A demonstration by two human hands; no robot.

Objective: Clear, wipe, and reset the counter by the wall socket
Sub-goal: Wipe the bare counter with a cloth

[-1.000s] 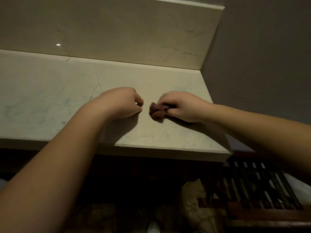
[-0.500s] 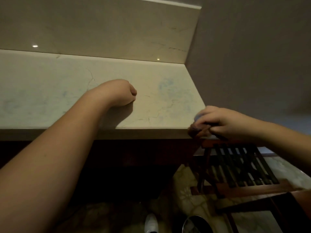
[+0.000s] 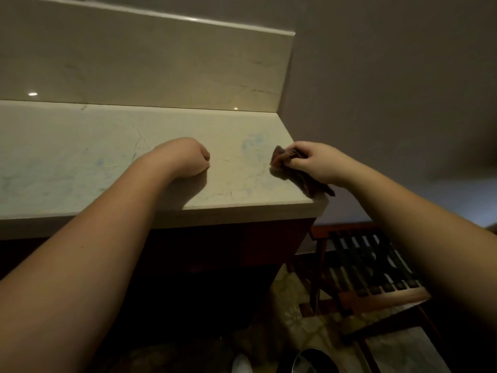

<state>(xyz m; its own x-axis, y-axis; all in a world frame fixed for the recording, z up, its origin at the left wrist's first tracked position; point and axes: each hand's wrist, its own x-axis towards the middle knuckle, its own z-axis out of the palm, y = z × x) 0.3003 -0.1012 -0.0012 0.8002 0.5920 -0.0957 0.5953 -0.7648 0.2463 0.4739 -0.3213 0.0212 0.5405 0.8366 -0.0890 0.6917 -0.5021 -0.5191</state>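
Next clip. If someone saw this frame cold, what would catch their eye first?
Most likely the two bare forearms reaching in from below onto the pale marble counter. The right hand grips a dark brown cloth at the counter's right end by the wall, while the left hand rests as a fist mid-counter. Below right stands a dark slatted wooden rack on the floor.

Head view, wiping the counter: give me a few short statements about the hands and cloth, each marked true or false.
1. The right hand grips a dark cloth. True.
2. The cloth lies near the counter's left end. False: it is at the right end, by the corner.
3. The left hand rests curled on the counter, holding nothing visible. True.
4. The two hands touch each other. False: bare counter lies between them.
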